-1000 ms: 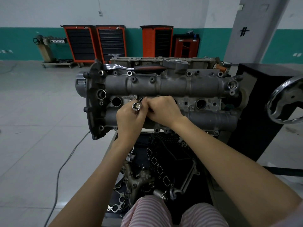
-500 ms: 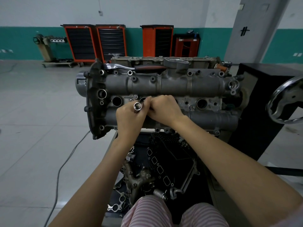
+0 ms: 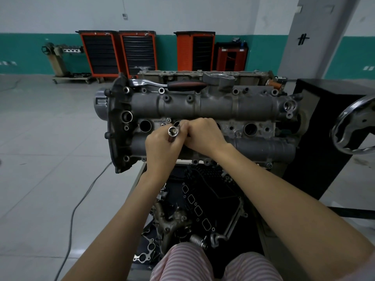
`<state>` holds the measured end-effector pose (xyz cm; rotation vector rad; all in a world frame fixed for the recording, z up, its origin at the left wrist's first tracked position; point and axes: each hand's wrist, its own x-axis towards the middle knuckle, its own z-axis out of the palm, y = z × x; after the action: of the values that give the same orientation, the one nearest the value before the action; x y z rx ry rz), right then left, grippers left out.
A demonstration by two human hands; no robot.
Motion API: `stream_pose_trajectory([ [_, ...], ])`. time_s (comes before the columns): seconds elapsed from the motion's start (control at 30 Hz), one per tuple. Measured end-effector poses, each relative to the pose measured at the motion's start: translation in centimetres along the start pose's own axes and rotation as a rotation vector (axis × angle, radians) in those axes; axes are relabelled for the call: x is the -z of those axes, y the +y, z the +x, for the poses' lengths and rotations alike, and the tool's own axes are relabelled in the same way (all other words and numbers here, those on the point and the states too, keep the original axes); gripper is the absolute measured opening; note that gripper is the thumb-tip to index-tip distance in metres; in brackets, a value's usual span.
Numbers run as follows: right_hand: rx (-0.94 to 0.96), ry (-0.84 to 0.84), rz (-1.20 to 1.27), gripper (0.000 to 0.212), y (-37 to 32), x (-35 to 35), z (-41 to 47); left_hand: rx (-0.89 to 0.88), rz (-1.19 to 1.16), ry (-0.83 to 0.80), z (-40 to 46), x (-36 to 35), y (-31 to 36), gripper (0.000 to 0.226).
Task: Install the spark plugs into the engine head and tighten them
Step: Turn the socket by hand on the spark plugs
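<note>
The grey engine head (image 3: 203, 107) is mounted on a stand in front of me, with a row of round spark plug wells across its middle. My left hand (image 3: 162, 148) grips a shiny socket (image 3: 174, 131), its open end facing me, just in front of the second well. My right hand (image 3: 205, 136) is curled tight against the left hand's fingers and covers the third well; whatever it pinches is hidden. An empty well (image 3: 145, 126) lies to the left, another (image 3: 250, 128) to the right. A ratchet (image 3: 168, 84) with a dark red handle rests on top of the head.
A tray of gaskets and metal parts (image 3: 192, 209) sits below the head, above my striped knees. A chrome handwheel (image 3: 353, 128) juts out at right beside a black cabinet (image 3: 324, 138). Orange tool cabinets (image 3: 117, 51) line the far wall. A cable (image 3: 81, 201) trails on the floor at left.
Both hands stay pressed together over the middle wells; they have shifted only slightly, and the socket in the left hand keeps its place.
</note>
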<state>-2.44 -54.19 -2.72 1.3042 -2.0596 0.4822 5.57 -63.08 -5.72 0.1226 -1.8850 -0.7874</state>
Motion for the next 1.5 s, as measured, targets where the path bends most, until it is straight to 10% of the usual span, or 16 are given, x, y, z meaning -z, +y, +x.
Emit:
stream_pose_trajectory([
  [0.93,0.056,-0.026,-0.023,0.018,0.19,-0.73,0.14,-0.001,0.016,0.012,-0.23,-0.09,0.01,0.023],
  [1.27,0.055,0.111,-0.024,0.016,-0.09,-0.08,-0.11,0.011,0.056,0.026,0.17,0.07,0.54,0.045],
  [1.5,0.029,-0.077,-0.020,0.019,0.00,-0.46,0.02,-0.033,0.019,0.011,-0.27,0.10,0.08,0.024],
])
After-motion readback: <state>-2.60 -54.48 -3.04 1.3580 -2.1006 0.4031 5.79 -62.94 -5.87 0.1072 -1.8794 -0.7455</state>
